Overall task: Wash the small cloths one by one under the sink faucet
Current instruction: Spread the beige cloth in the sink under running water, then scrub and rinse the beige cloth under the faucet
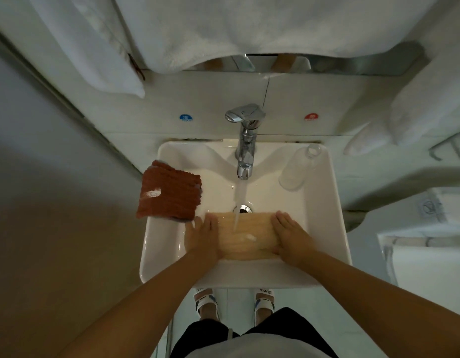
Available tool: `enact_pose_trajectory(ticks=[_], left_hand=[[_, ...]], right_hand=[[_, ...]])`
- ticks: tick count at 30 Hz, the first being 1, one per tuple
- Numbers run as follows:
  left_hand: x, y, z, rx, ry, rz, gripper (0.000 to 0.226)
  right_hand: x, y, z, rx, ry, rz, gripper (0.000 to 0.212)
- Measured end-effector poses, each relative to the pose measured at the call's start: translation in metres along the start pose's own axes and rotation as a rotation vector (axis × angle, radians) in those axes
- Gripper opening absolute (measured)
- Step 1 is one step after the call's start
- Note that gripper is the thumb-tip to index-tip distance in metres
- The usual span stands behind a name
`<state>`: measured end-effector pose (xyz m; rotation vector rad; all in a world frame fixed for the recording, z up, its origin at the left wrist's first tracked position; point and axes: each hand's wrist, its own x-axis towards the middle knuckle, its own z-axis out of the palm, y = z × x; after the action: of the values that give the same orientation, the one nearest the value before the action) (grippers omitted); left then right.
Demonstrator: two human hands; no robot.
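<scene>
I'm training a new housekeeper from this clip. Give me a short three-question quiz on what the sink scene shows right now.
1. True or false: water is running from the faucet onto the yellow cloth.
2. Where does the reddish-brown cloth lie? A) in the basin under the stream B) on the sink's left rim C) on the floor
3. Fill in: the left hand and right hand hold the yellow cloth at its two ____.

Key: 1 true; 2 B; 3 ends (one hand at each side, cloth spread between them above the drain).
</scene>
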<state>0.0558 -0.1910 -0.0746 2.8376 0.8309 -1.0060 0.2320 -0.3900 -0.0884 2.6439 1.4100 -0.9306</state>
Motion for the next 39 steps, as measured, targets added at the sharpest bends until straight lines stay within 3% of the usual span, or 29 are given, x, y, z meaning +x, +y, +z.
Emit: enact_pose_trajectory(ticks=[5,8,11,14,18,23,30,34,37,39], left_hand=[[-0.005,-0.021,-0.011,0.156,0.017,0.030,0.092],[-0.016,-0.033,-0.042,0.010,0.025,0.066,0.066],[-0.030,-0.050,-0.092,-0.361,0.364,0.065,0.049],[-0.047,-0.058,-0.147,-0.707,0.669,0.170,0.061],[-0.058,-0.061,-0.195,-0.694,0.805,0.337,0.083],[-0.043,-0.066,-0.208,-0.523,0.769,0.388,0.080],[-0.042,-0.070,-0.183,-0.546,0.763,0.348,0.082],[-0.048,-0.063,-0.146,-0.764,0.759,0.307,0.078],[-0.039,-0.053,-0.081,-0.900,0.595,0.223,0.061],[-0.035,-0.042,-0.040,-0.971,0.345,0.200,0.052]], right_hand=[[-0.005,-0.013,0.001,0.025,-0.051,-0.049,0.089],[-0.006,-0.018,-0.003,0.111,-0.037,-0.054,0.081],[-0.006,-0.021,-0.010,0.220,0.066,-0.051,0.067],[-0.003,-0.021,-0.016,0.304,0.174,-0.036,0.059],[-0.006,-0.025,-0.031,0.513,0.328,0.024,0.057],[-0.012,-0.025,-0.040,0.719,0.492,0.105,0.056],[0.001,-0.009,-0.066,0.900,0.697,0.219,0.062],[0.021,0.000,-0.090,0.989,0.807,0.331,0.069],[0.034,0.006,-0.101,1.019,0.803,0.355,0.082],[0.039,0.008,-0.103,1.021,0.763,0.322,0.086]])
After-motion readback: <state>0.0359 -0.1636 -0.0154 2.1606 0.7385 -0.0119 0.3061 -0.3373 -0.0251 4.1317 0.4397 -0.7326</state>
